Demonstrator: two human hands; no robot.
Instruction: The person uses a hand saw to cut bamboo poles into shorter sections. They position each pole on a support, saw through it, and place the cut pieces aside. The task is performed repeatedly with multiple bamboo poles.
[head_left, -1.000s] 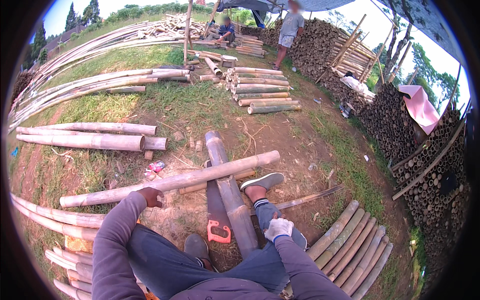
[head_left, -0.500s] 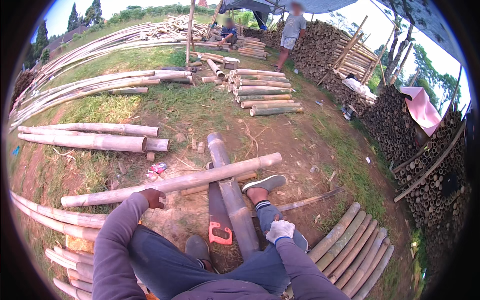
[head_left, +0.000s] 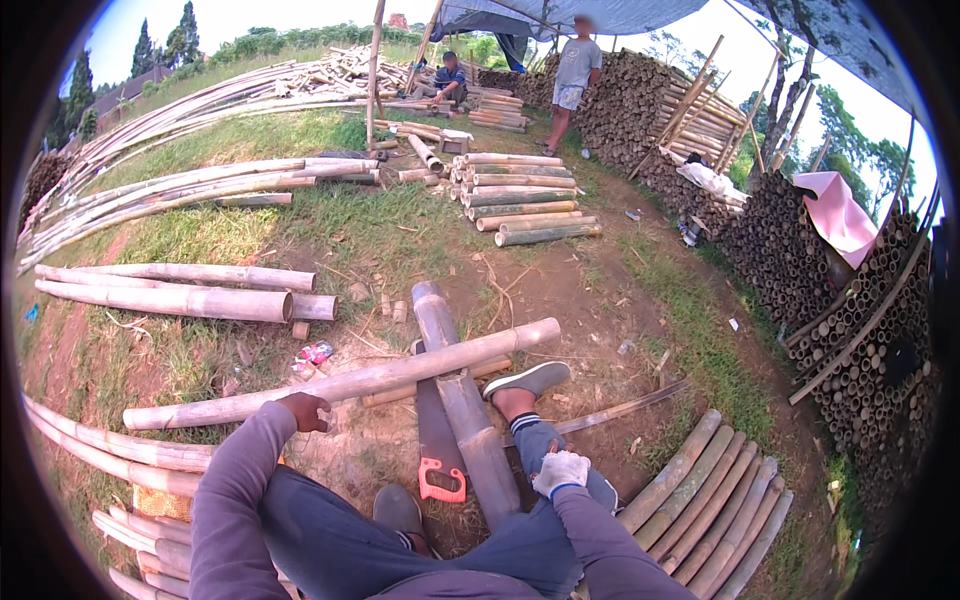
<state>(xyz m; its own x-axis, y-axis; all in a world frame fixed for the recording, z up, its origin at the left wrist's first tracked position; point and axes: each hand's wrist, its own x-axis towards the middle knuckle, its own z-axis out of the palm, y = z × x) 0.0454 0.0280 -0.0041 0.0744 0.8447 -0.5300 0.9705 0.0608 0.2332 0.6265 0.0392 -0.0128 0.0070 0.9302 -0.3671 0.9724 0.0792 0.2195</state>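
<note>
Bamboo yard, clock positions taken from the middle of the view.

Item: long pole (head_left: 230,405), its far left end between 8 and 9 o'clock, lying crosswise over a thick log (head_left: 480,440) at 6. Item: saw (head_left: 441,480), orange handle, between 6 and 7, beside the log; its blade passes under the pole.

Left hand (head_left: 307,411), bare, at 7 to 8: fingers loosely curled, nothing visible in them, just beside the pole; contact cannot be told. Right hand (head_left: 562,473), gloved, near 5: fingers bent at the knee; whether they grip anything cannot be told.

Obstructions: grey shoe (head_left: 531,378) at 5, close against the log's right side; crumpled wrapper (head_left: 315,353) between 8 and 9, beyond the pole.

Surroundings: cut lengths (head_left: 690,505) in a row, between 4 and 5; short stack (head_left: 525,200), 1; thick poles (head_left: 190,298), 9; high pile (head_left: 870,330), 3; pink sheet (head_left: 838,215), between 2 and 3; standing person (head_left: 574,75), 1; seated person (head_left: 450,82), 12.
</note>
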